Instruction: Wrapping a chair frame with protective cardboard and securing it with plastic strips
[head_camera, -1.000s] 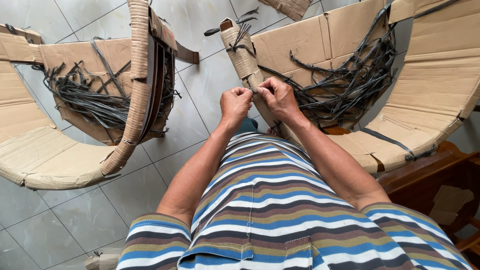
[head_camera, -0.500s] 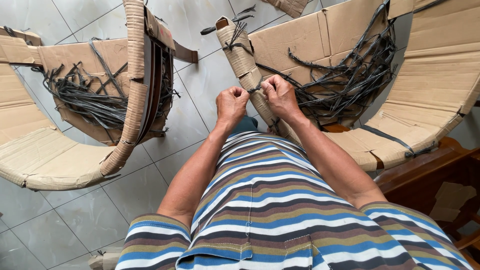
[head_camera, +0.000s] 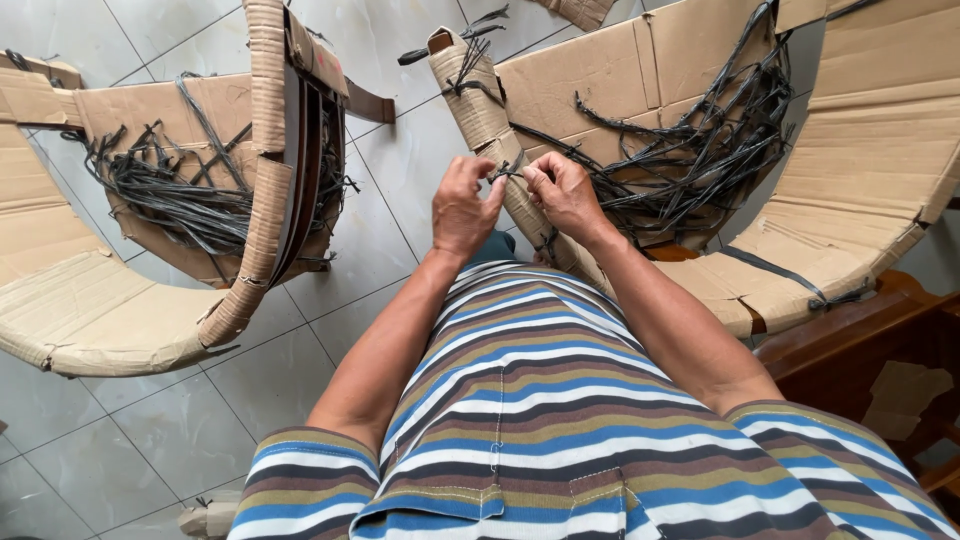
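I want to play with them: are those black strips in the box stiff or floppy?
Probably floppy: the black strips curl and droop in a tangle inside the cardboard box. Likely light too, since both hands pinch one with fingertips only.

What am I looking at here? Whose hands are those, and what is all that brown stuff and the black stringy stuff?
The camera sits on a person's head and looks down, so you see their own striped shirt and two bare arms. The left hand and right hand meet in the middle, and the fingers pinch a thin black strap against the edge of a curved cardboard piece. Heaps of black straps lie inside that cardboard. Another curved cardboard piece with its own strap bundle stands to the left. Below is a pale tiled floor, and a brown wooden piece of furniture shows at the right.
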